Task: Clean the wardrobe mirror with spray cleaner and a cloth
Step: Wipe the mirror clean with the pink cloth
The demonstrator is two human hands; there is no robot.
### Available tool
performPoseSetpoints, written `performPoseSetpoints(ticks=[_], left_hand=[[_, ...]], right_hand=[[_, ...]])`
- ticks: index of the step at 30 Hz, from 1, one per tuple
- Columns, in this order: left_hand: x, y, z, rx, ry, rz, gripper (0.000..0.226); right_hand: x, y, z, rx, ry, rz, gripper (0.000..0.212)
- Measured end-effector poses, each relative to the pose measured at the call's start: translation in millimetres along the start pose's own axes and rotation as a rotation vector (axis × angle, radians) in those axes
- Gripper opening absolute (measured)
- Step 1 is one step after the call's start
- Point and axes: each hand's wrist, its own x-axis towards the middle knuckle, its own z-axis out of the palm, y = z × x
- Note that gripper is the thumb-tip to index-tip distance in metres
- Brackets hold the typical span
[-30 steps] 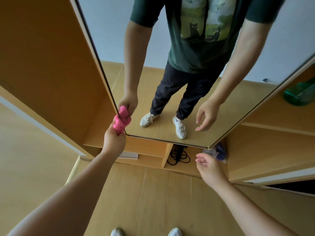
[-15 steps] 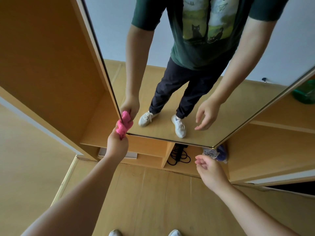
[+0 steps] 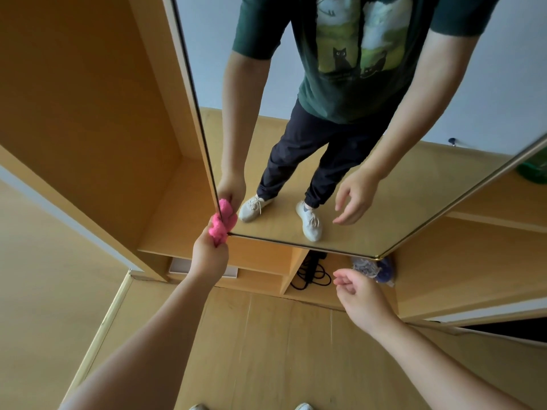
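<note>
The tall wardrobe mirror [image 3: 414, 184] fills the upper middle of the view and reflects a person in a dark green T-shirt. My left hand [image 3: 208, 257] is shut on a bunched pink cloth [image 3: 218, 229], which presses against the mirror's bottom left corner. My right hand [image 3: 362, 300] hovers below the mirror's bottom right corner, fingers loosely curled, holding nothing. A green spray bottle [image 3: 534, 170] shows partly on a shelf at the right edge.
Wooden wardrobe shelves [image 3: 461, 279] flank the mirror. Under it lie a coiled black cable [image 3: 310, 275], a white box [image 3: 204, 269] and a blue-and-grey bundle [image 3: 374, 269]. Wooden floor [image 3: 266, 350] stretches beneath my arms.
My left hand has slid the pink cloth down the mirror's left edge to the bottom corner. My right hand has stayed almost still.
</note>
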Motion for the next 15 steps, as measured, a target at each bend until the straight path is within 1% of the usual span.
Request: performPoseSetpoints(ticks=[4,7,8,10,13,15], left_hand=[[-10.6,14.3,-18.4,-0.067,-0.027,0.038,0.038],[-30.7,35.8,-50.3,-0.093,-0.001,0.093,0.018],[-38.2,45.7,-63.6,-0.102,0.012,0.110,0.024],[-54.1,67.0,-92.9,-0.103,0.032,0.124,0.045],[-81.1,105.2,-139.0,-0.163,0.092,0.087,0.056],[-100.8,134.1,-167.2,-0.178,0.095,0.120,0.060]], right_hand=[[-3.4,-20.7,-2.0,0.005,-0.017,-0.033,0.030],[-8.2,-51.0,-1.2,0.031,-0.014,-0.092,0.027],[-10.2,-64.2,0.3,0.042,-0.017,-0.118,0.026],[-15.8,-94.6,3.4,0.060,-0.041,-0.182,0.025],[-28.9,-150.6,3.1,0.123,-0.122,-0.300,0.024],[-40.1,-192.9,-2.8,0.186,-0.168,-0.386,0.026]])
